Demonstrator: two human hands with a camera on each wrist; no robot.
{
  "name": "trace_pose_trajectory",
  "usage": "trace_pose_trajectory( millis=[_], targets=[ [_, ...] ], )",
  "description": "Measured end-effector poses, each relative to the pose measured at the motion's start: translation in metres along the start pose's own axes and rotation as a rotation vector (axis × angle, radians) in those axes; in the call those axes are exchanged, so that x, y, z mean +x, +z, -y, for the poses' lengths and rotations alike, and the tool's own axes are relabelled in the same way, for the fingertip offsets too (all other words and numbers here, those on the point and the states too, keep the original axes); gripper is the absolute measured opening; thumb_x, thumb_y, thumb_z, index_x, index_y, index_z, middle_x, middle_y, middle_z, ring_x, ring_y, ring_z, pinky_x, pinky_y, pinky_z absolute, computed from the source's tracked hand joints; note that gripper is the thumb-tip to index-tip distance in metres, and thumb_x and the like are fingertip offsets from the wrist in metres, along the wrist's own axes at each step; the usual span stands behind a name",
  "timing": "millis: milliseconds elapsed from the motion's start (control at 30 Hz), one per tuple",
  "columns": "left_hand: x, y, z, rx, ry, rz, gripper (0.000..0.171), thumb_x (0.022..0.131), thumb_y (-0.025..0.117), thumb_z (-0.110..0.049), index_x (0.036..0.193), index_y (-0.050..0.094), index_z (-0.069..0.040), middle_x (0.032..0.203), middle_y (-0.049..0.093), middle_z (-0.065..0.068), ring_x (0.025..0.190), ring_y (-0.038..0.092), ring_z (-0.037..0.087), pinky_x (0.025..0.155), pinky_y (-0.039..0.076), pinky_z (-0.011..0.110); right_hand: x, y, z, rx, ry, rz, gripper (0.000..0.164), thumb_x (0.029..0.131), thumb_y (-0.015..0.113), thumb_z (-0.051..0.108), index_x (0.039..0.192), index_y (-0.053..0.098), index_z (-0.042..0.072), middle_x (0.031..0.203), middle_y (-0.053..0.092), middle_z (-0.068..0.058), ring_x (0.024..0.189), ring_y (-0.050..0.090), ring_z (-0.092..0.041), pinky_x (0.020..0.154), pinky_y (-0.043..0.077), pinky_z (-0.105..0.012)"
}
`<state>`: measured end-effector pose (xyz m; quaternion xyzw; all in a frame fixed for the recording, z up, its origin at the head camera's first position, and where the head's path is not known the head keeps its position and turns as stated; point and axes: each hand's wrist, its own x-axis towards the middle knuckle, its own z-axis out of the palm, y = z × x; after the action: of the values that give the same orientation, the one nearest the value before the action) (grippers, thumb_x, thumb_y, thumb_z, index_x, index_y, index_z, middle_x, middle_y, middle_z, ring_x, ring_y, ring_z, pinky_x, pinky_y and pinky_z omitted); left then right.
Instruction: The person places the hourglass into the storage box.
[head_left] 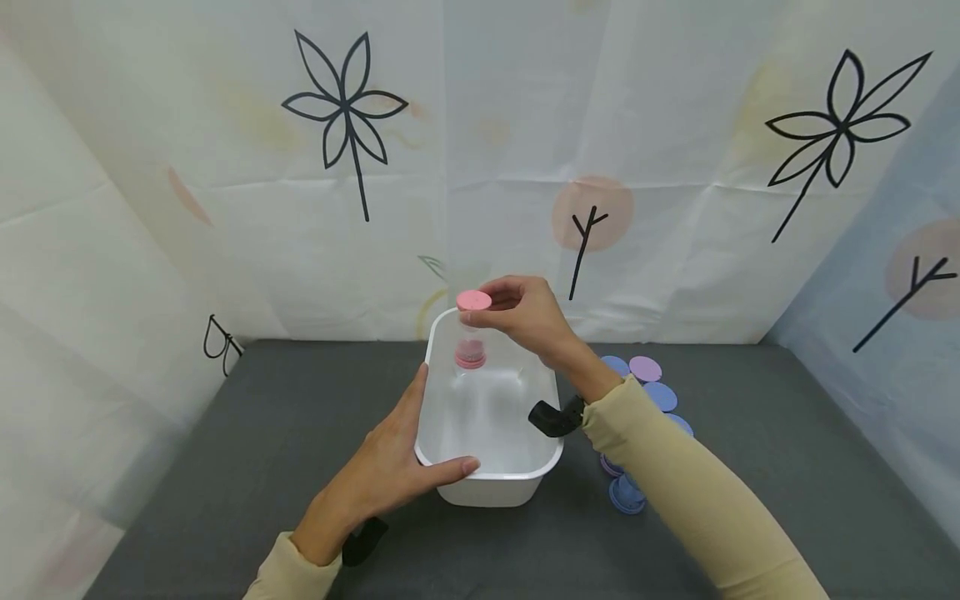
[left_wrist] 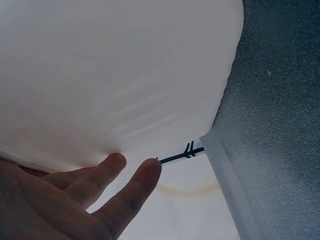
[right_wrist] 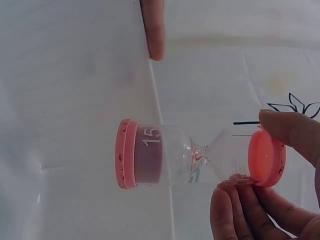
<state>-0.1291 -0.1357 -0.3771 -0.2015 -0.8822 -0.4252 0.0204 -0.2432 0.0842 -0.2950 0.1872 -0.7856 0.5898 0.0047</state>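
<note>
My right hand (head_left: pixel 527 317) pinches a small sand timer (head_left: pixel 470 353) by its upper pink cap, thumb on one side and fingers on the other. The timer hangs upright over the far part of a white plastic tub (head_left: pixel 486 492). In the right wrist view, the timer (right_wrist: pixel 149 160) has clear bulbs, pink caps, a printed 15 and sand gathered at the end away from the fingers. My left hand (head_left: pixel 390 467) rests against the tub's near left corner. Its thumb lies along the near rim, while straight fingers (left_wrist: pixel 137 195) lie along the outer wall.
Several more timers with blue and purple caps (head_left: pixel 660 397) stand right of the tub, partly hidden by my right sleeve. The dark grey table (head_left: pixel 322 408) meets a patterned white cloth (head_left: pixel 495 125) behind the tub. Black wrist mounts (head_left: pixel 555 418) show at my wrists.
</note>
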Motion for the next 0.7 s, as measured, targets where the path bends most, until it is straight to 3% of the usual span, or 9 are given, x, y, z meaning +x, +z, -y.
trace_pose_trajectory(
  millis=[433, 700],
  targets=[
    [-0.001, 0.001, -0.001, 0.018, -0.007, 0.013, 0.126, 0.075, 0.077, -0.071, 0.165, 0.001, -0.025, 0.166, 0.02, -0.005, 0.12, 0.055, 0.023, 0.092, 0.049, 0.045, 0.015, 0.023, -0.024, -0.103, 0.246, -0.017, 0.043, 0.079, 0.089, 0.018, 0.114, 0.071, 0.002, 0.101, 0.071, -0.008, 0.092, 0.065, -0.021, 0.078, 0.052, -0.031],
    [0.0, 0.0, 0.0, 0.014, -0.007, 0.013, 0.127, 0.075, 0.078, -0.07, 0.165, 0.001, -0.024, 0.165, 0.022, -0.003, 0.118, 0.057, 0.023, 0.09, 0.051, 0.044, 0.017, 0.025, -0.034, -0.233, 0.282, 0.052, 0.042, 0.078, 0.089, 0.017, 0.114, 0.073, 0.004, 0.099, 0.072, -0.006, 0.092, 0.064, -0.02, 0.08, 0.051, -0.031]
  ],
)
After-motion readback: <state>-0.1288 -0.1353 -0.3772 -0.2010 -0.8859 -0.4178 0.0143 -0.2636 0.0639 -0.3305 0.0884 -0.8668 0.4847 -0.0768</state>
